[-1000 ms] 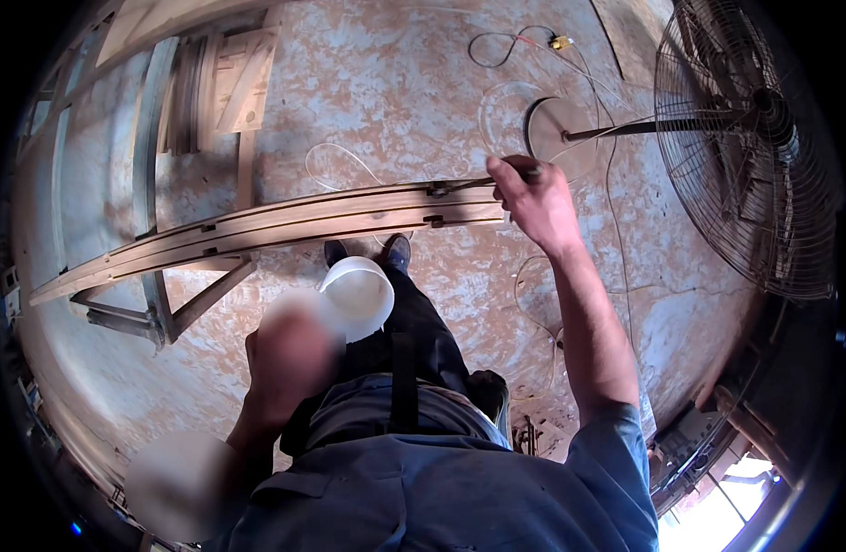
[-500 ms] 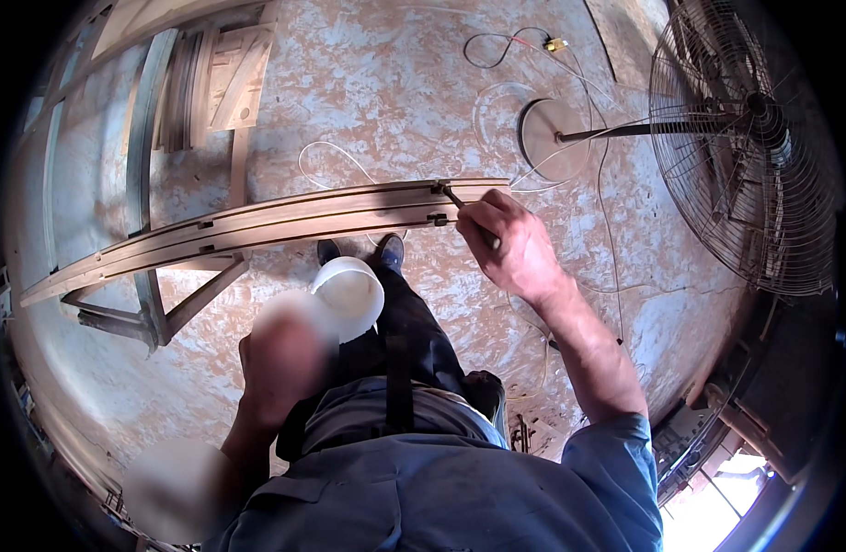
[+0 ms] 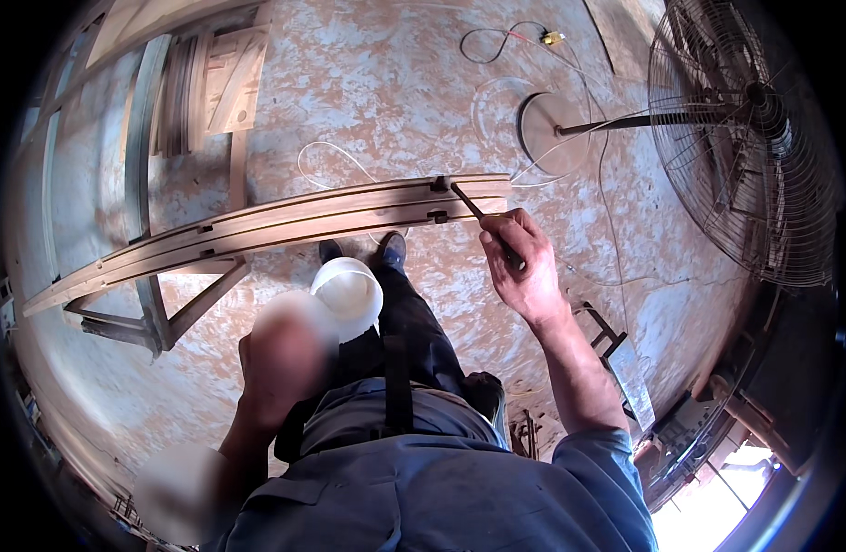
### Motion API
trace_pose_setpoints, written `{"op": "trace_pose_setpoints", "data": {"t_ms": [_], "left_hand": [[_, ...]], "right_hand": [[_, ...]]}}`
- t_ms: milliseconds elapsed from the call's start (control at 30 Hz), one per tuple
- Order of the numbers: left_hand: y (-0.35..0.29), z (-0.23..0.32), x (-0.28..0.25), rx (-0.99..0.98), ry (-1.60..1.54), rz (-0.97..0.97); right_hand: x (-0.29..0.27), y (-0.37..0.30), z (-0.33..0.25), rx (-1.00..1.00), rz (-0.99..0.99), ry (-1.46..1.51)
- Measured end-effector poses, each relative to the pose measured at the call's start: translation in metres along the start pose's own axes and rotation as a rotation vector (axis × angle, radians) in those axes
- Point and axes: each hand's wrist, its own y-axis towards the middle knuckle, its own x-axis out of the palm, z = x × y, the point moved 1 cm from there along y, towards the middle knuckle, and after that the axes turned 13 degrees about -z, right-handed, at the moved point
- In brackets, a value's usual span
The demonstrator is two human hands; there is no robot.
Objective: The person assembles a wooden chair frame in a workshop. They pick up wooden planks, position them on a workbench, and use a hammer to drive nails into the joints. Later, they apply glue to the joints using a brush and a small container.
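Note:
In my right hand (image 3: 522,267), fingers closed, is a slim dark stick-like tool (image 3: 469,201), its kind unclear. The tip points at a dark slot (image 3: 440,184) in the far one of two long wooden strips (image 3: 331,201), close to their right end. A second slot (image 3: 438,217) shows in the near strip. Low on the left, my left hand (image 3: 290,354) is blurred over, so its fingers do not show. It appears to hold the round white tub (image 3: 348,296) beside it, which is raised in front of my legs with something pale inside.
A wooden trestle (image 3: 156,308) stands under the strips at left. Stacked boards (image 3: 193,87) lie beyond it. At right is a large caged fan (image 3: 745,138) with a round base (image 3: 544,133). Cables (image 3: 600,193) cross the floor, and a metal-legged object (image 3: 616,359) stands near my right forearm.
My right hand has drawn back toward me and slightly right, with the tool's tip moving away from the slot. The tub and left hand have barely shifted.

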Motion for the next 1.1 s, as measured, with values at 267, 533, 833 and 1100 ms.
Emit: {"op": "trace_pose_setpoints", "data": {"t_ms": [267, 533, 833, 1100], "left_hand": [[0.003, 0.0, 0.001, -0.052, 0.012, -0.011], [0.004, -0.004, 0.007, -0.076, 0.054, 0.012], [0.003, -0.005, 0.008, -0.057, 0.022, 0.018], [-0.006, -0.03, 0.023, 0.171, 0.002, 0.015]], "right_hand": [[0.013, -0.002, 0.003, -0.054, 0.042, -0.061], [0.032, -0.009, 0.0, -0.058, -0.002, -0.041], [0.034, -0.012, -0.003, -0.087, 0.069, -0.056], [0.022, -0.015, 0.006, 0.058, 0.115, 0.08]]}}
